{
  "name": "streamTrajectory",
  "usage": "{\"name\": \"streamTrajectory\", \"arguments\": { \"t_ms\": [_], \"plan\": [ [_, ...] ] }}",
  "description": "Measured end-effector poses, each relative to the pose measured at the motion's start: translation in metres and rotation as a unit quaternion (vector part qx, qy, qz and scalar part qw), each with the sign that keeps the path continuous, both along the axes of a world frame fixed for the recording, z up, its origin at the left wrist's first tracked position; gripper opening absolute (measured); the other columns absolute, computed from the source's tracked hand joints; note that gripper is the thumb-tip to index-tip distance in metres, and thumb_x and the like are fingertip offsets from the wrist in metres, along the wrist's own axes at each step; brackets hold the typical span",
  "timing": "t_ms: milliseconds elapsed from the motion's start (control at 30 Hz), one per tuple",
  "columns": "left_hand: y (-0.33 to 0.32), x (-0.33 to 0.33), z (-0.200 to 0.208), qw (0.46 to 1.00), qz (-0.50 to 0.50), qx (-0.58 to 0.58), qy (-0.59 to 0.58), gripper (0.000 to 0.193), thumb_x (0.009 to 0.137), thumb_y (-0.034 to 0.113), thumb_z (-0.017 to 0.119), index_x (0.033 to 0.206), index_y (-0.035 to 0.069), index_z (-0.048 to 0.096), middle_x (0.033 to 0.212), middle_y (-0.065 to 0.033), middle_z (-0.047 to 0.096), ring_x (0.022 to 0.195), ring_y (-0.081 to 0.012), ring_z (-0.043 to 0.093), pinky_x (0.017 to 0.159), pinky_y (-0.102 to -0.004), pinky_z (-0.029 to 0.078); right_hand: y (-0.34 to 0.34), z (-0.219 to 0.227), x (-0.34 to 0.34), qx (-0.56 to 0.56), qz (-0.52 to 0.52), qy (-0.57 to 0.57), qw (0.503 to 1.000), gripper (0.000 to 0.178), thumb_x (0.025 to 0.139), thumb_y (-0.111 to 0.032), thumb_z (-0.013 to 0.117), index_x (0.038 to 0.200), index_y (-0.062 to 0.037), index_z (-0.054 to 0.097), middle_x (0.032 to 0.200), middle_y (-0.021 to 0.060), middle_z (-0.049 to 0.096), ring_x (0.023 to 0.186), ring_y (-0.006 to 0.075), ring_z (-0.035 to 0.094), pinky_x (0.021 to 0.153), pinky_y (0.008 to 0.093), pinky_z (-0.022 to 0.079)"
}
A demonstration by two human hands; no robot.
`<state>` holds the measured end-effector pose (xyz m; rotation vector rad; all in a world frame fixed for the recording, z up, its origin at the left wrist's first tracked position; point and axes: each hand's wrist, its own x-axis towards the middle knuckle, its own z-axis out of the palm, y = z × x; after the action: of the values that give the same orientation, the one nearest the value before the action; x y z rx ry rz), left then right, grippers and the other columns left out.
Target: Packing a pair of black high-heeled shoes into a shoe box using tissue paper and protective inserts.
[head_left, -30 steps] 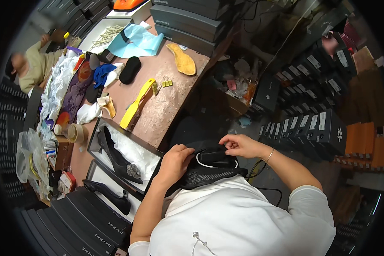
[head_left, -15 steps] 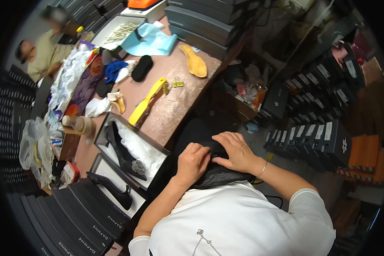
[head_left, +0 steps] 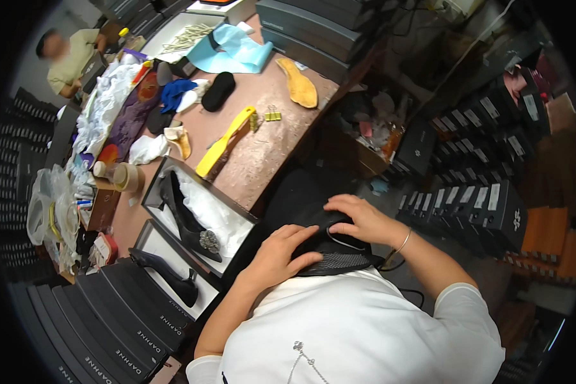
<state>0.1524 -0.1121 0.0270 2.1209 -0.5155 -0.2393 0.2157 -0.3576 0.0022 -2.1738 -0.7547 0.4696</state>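
Over my lap lies a black item with a mesh panel (head_left: 339, 262) at its near edge; its kind I cannot make out. My left hand (head_left: 280, 255) rests at its left side, fingers stretched out and the thumb apart. Across from it, my right hand (head_left: 368, 221) sits on the right side with thumb and fingers spread and nothing visible between them. A thin pale curved line shows on the black surface below the right thumb. Left of my hands, an open shoebox (head_left: 248, 225) holds a black high-heeled shoe (head_left: 184, 214) with a jewelled ornament, beside white paper.
A second box holds another black shoe (head_left: 166, 276). On the worktable (head_left: 262, 153) lie a yellow-handled brush (head_left: 227, 142), a binder clip (head_left: 272, 116), a yellow insole (head_left: 299, 83) and light blue cloth (head_left: 230, 52). Shoeboxes (head_left: 467, 208) stand at right. A person (head_left: 70, 61) works far left.
My hands have moved apart; the left has slid down and left, its fingers straightening. A pale curved line now shows on the black item. The far person's posture differs.
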Motion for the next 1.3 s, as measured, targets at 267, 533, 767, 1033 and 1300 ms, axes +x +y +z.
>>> {"name": "streamTrajectory", "arguments": {
  "t_ms": [267,533,767,1033,1300],
  "plan": [
    [-0.007,-0.003,-0.008,0.997,-0.016,0.077,0.005,0.029,0.083,0.016,0.069,0.108,0.002,0.065,0.101,-0.0108,0.062,0.093,-0.0294,0.058,0.085,-0.0400,0.046,-0.022,0.057,-0.020,-0.094,0.107,0.197,0.970,0.043,0.082,-0.039,0.073,0.104,-0.0027,0.067,0.093,0.0145,0.066,0.085,0.0268,0.066,0.077,0.0372,0.052],
    [-0.037,0.016,0.002,0.995,0.013,0.063,-0.074,0.028,0.082,0.009,0.069,0.109,0.002,0.065,0.095,-0.0126,0.062,0.088,-0.0297,0.061,0.076,-0.0372,0.051,-0.034,0.034,-0.027,-0.039,-0.033,0.057,0.997,0.018,0.086,-0.014,0.061,0.100,-0.0029,0.065,0.091,0.0137,0.065,0.082,0.0325,0.064,0.073,0.0394,0.052],
    [-0.031,0.035,-0.007,0.998,-0.007,0.001,0.061,0.026,0.086,0.017,0.067,0.107,0.002,0.063,0.092,-0.0143,0.060,0.088,-0.0303,0.062,0.075,-0.0370,0.051,-0.018,0.017,-0.032,-0.014,-0.097,-0.122,0.988,0.025,0.077,-0.007,0.070,0.099,-0.0040,0.061,0.097,0.0108,0.057,0.093,0.0309,0.058,0.080,0.0386,0.050],
    [-0.042,0.023,-0.020,0.991,0.046,0.125,-0.017,0.027,0.084,0.022,0.068,0.103,0.004,0.065,0.087,-0.0103,0.060,0.085,-0.0297,0.061,0.070,-0.0386,0.051,-0.021,0.007,0.001,0.028,-0.046,0.109,0.993,0.017,0.077,-0.007,0.074,0.087,-0.0016,0.061,0.084,0.0074,0.058,0.075,0.0181,0.058,0.064,0.0288,0.048],
    [-0.027,0.007,-0.035,0.986,0.076,0.147,0.026,0.024,0.084,0.018,0.067,0.104,0.006,0.066,0.091,-0.0087,0.060,0.089,-0.0267,0.061,0.073,-0.0370,0.052,0.020,0.006,0.110,0.001,0.188,0.180,0.966,0.027,0.078,-0.019,0.077,0.093,-0.0015,0.063,0.086,0.0075,0.061,0.075,0.0158,0.060,0.067,0.0302,0.049]
  ]
}}
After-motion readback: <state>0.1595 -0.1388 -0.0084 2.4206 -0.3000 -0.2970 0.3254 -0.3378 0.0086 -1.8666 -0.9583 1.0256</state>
